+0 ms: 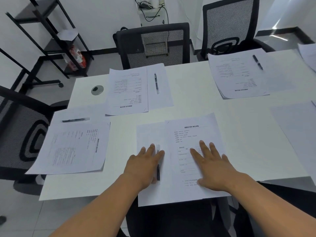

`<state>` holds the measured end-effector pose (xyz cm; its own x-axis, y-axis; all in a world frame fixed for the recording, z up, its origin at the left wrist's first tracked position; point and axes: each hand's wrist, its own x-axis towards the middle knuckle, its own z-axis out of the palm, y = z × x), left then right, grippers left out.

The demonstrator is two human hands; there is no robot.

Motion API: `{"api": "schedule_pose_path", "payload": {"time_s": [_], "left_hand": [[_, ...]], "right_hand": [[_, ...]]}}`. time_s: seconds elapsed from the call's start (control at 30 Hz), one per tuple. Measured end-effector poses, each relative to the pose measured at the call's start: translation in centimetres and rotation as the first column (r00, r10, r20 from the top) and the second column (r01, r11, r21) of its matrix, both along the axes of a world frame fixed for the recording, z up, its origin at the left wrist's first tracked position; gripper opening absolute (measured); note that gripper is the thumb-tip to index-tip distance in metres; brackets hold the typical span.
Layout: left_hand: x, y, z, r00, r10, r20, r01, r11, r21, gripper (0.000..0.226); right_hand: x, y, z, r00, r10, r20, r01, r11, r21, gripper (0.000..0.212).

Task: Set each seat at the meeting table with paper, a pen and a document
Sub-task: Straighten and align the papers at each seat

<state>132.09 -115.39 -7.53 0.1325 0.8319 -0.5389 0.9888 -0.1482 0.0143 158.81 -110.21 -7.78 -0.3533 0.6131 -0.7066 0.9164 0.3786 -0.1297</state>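
While your left hand (145,161) lies spread flat on the paper (148,134), maybe touching the pen (158,170), your right hand (213,166) presses flat on the document (189,134).

A white meeting table (196,93) fills the frame's middle, bearing paper sets with pens, plus a round cable grommet (97,90) upper left.

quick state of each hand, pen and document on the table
left hand: open, flat, touching near pen
right hand: open, flat on near document
near pen: lying on blank paper
near document: flat, overhanging table edge
far pen: lying on paper
left pen: lying on papers
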Motion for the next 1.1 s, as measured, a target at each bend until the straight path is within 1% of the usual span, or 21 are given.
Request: {"api": "schedule_pose_path", "payload": {"time_s": [0.57,0.9,1.1], "left_hand": [[0.0,-0.1,0.2,1.000,0.005,0.007,-0.005,1.000,0.007,0.099],[0.2,-0.2,0.8,1.000,0.010,0.016,-0.011,1.000,0.012,0.103],[0.8,-0.2,3.3,0.995,0.084,0.055,-0.082,0.996,-0.039,0.108]], "right_hand": [[0.0,-0.1,0.0,1.000,0.003,0.003,-0.003,1.000,0.023,0.111],[-0.3,0.2,1.3,0.999,-0.010,-0.031,0.011,1.000,0.023,0.112],[-1.0,0.4,3.5,0.999,0.002,-0.047,0.000,0.999,0.050,0.106]]}}
